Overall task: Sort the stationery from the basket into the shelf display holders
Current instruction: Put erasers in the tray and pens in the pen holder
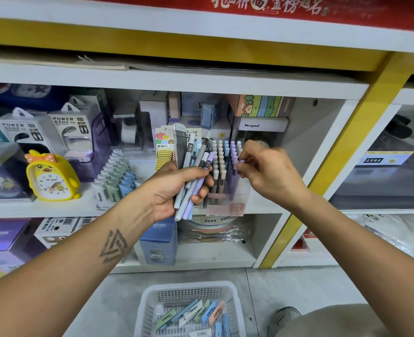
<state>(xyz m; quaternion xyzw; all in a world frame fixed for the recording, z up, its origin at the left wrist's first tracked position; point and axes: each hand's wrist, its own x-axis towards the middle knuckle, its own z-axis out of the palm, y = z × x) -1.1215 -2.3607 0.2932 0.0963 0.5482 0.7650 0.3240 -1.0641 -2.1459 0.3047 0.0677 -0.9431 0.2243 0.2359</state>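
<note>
At the centre of the frame, a white shelf (176, 207) with yellow uprights carries a clear display holder (227, 190) packed with upright pastel pens. The left hand (174, 188) grips a bundle of pens (193, 181), fingers curled round them, just left of the holder. The right hand (266, 171) pinches a lilac pen (240, 162) at the holder's top right edge. A yellow clock (51, 177) stands at mid left beside rows of erasers (114, 176). Low in the frame, a white basket (150, 310) sits on the grey floor, holding loose erasers, with open floor either side.
</note>
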